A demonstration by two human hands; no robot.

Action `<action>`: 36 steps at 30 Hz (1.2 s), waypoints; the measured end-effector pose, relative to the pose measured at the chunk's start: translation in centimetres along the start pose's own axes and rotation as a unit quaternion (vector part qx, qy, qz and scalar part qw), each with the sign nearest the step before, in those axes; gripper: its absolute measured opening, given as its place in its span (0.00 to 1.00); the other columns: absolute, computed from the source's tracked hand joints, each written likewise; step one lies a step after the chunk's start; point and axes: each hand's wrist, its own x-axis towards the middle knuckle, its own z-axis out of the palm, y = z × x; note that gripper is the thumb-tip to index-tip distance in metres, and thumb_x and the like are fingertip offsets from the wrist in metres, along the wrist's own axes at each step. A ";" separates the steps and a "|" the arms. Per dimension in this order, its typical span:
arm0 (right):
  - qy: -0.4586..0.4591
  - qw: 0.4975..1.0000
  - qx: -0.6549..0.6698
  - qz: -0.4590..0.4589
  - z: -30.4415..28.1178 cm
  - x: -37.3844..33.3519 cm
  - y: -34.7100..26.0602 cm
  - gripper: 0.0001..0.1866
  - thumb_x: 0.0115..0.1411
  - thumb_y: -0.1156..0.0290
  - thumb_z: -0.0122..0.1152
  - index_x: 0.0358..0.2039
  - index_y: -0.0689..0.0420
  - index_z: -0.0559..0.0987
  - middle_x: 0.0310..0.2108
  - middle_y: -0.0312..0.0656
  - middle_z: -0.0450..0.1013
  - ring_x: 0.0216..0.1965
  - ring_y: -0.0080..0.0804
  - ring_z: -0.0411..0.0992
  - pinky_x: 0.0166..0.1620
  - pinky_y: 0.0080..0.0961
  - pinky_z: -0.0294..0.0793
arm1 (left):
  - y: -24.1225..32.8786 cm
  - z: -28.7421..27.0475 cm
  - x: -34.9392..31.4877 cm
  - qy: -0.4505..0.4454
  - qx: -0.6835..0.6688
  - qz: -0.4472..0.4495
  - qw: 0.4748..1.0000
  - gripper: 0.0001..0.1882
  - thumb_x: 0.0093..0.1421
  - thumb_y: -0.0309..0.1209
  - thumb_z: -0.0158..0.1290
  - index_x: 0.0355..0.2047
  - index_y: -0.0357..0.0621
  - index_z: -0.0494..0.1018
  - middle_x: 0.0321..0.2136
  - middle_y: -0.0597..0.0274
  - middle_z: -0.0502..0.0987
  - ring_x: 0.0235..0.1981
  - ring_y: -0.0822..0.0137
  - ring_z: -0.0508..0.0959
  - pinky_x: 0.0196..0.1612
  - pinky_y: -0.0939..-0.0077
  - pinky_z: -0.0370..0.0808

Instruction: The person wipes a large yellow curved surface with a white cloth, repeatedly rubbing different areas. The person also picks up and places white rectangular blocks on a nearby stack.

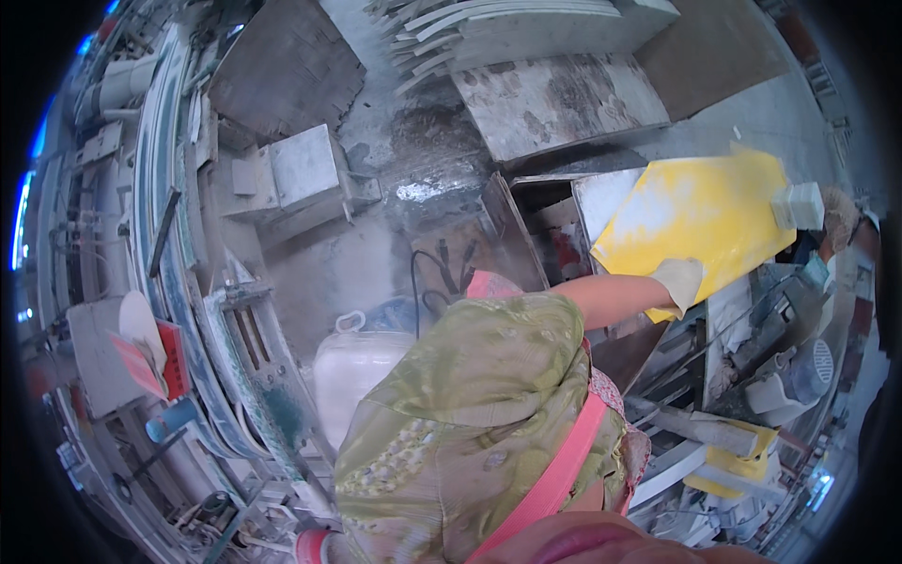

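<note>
My left arm reaches across to the right, and a pale glove covers my left hand (678,284). That hand is closed at the near edge of a large yellow sheet (700,221). White powder-like patches dull the sheet's upper left part. Its far right end meets a pale block-like piece (799,206). Beside that piece is a brownish, glove-like shape (839,219); whose it is, I cannot tell. My right hand does not show clearly. Left of the sheet stands an open box-like container (517,230) with dark contents.
Stacked boards (540,38) and a stained slab (573,99) lie at the back. On the left run long machine rails (160,188) and a grey metal box (303,169). A white wrapped bundle (362,371) sits beside me. Clutter and a pale bucket (785,385) fill the right.
</note>
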 end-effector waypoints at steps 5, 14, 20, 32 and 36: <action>-0.036 0.998 -0.033 -0.040 0.3 0.3 -0.6 0.25 0.71 0.66 0.49 0.63 0.68 0.69 0.63 0.55 0.68 0.64 0.45 0.66 0.68 0.39 0.59 | 0.3 -0.5 -1.2 0.023 -0.038 0.024 0.999 0.25 0.33 0.24 0.70 0.35 0.34 0.77 0.30 0.40 0.80 0.36 0.45 0.84 0.37 0.57 0.80; -0.059 0.990 -0.096 -0.087 0.2 -0.7 -1.3 0.25 0.70 0.66 0.49 0.63 0.67 0.69 0.63 0.55 0.67 0.64 0.45 0.66 0.68 0.40 0.59 | -0.9 1.7 -0.4 0.078 -0.104 0.012 0.991 0.15 0.35 0.25 0.65 0.28 0.40 0.80 0.27 0.41 0.80 0.33 0.44 0.84 0.34 0.56 0.80; -0.056 0.984 -0.130 -0.107 -0.4 -1.9 -1.3 0.25 0.70 0.66 0.50 0.63 0.67 0.69 0.64 0.56 0.67 0.64 0.46 0.66 0.68 0.40 0.59 | -1.2 9.8 5.9 0.175 -0.006 -0.092 0.980 0.18 0.33 0.40 0.71 0.26 0.48 0.83 0.25 0.54 0.82 0.31 0.55 0.85 0.34 0.58 0.82; -0.029 0.984 -0.141 -0.104 -3.0 -5.1 1.7 0.26 0.69 0.67 0.50 0.64 0.66 0.68 0.64 0.56 0.67 0.65 0.46 0.65 0.68 0.41 0.58 | 1.3 -0.1 -3.6 0.071 -0.041 -0.025 0.996 0.17 0.34 0.27 0.65 0.30 0.41 0.81 0.30 0.47 0.83 0.37 0.51 0.85 0.35 0.58 0.82; 0.013 0.983 -0.160 -0.087 -6.1 -7.5 4.8 0.26 0.69 0.67 0.50 0.64 0.66 0.68 0.64 0.56 0.67 0.65 0.46 0.65 0.68 0.42 0.58 | 1.3 -0.3 -3.7 0.042 -0.003 -0.009 0.999 0.22 0.34 0.27 0.66 0.35 0.40 0.80 0.32 0.46 0.82 0.38 0.49 0.84 0.38 0.55 0.81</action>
